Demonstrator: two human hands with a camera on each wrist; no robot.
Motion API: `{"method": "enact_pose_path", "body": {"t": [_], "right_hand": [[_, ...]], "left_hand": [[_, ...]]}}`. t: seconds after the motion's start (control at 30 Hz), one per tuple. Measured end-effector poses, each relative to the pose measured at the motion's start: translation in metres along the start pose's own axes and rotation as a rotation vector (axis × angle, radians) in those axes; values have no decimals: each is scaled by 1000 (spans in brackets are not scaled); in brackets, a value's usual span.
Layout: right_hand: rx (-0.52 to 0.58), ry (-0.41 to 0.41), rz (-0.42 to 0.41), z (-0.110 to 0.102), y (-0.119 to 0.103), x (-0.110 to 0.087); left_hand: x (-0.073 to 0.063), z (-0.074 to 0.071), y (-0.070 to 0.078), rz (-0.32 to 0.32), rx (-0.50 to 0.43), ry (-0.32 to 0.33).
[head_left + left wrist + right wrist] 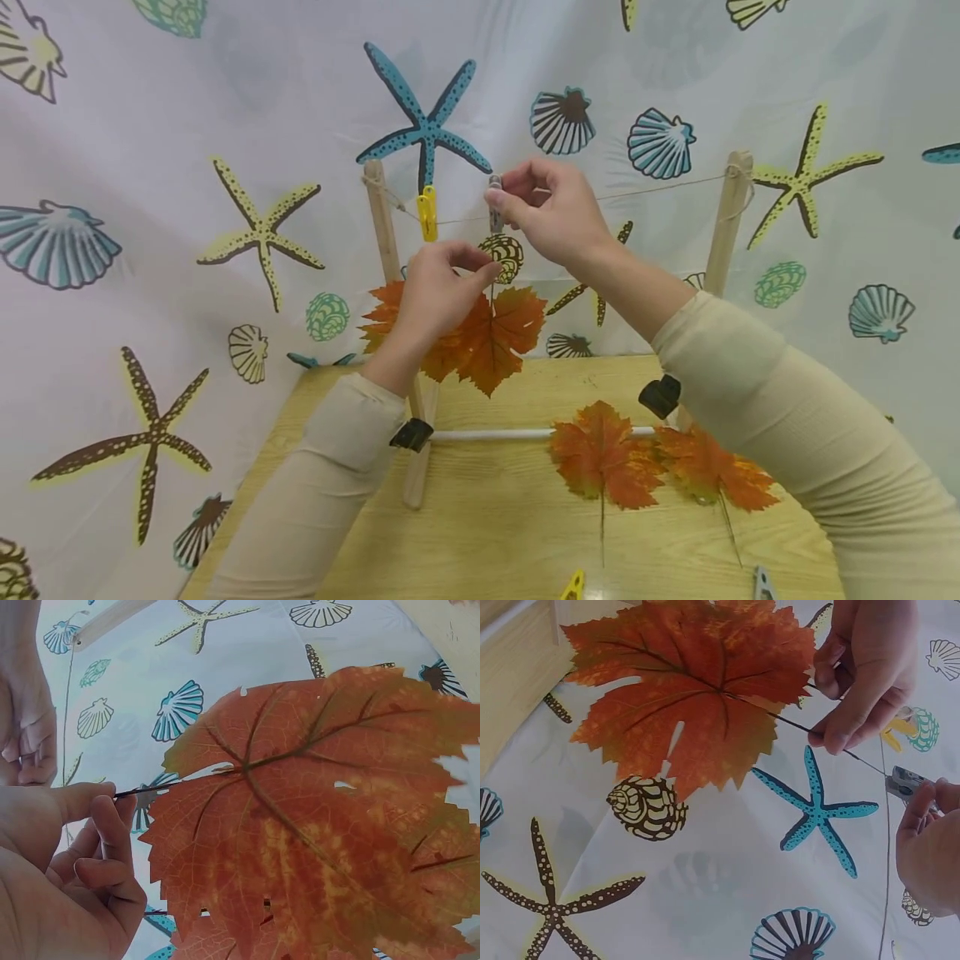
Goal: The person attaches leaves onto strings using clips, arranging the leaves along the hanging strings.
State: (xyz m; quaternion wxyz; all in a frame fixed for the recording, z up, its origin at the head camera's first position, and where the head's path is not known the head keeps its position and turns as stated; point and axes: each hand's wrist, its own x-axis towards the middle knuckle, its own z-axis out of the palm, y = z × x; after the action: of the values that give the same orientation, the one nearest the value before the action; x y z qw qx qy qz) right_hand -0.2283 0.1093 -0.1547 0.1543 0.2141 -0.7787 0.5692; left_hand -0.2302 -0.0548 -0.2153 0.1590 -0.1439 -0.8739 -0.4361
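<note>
An orange artificial maple leaf [491, 342] hangs by its dark stem [791, 724], which my left hand [442, 287] pinches between thumb and fingertips. Above it, my right hand [558, 212] pinches a grey clothespin [496, 218] at the string [652, 192]. In the right wrist view, the stem's end reaches the clothespin's tip; whether the clip grips it I cannot tell. Left of this, a yellow clothespin [427, 215] sits on the string. Below it another orange leaf [384, 308] hangs, partly hidden behind my left hand and the held leaf.
Wooden posts [382, 221] at left and right [722, 233] carry the string, with a white rod [491, 435] between them lower down. Two leaves [606, 454] lie on the wooden table [495, 517]. A yellow clip [573, 585] and a grey clip [763, 583] lie at the near side.
</note>
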Motion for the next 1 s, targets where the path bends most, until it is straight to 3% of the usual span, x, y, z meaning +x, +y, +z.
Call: {"method": "enact_pose_path", "body": {"t": [0.27,0.47,0.8,1.0], "right_hand": [[48,22,26,3,-11,13],[-32,13,84,3,-13,19],[-6,-19,219,3,-12,19],[8,-34,240,5,-8,17]], "left_hand": [[3,2,4,-35,10,16],[6,2,9,-30,16,38],[9,2,12,-23,7,66],[10,2,12,-27,8,80]]}}
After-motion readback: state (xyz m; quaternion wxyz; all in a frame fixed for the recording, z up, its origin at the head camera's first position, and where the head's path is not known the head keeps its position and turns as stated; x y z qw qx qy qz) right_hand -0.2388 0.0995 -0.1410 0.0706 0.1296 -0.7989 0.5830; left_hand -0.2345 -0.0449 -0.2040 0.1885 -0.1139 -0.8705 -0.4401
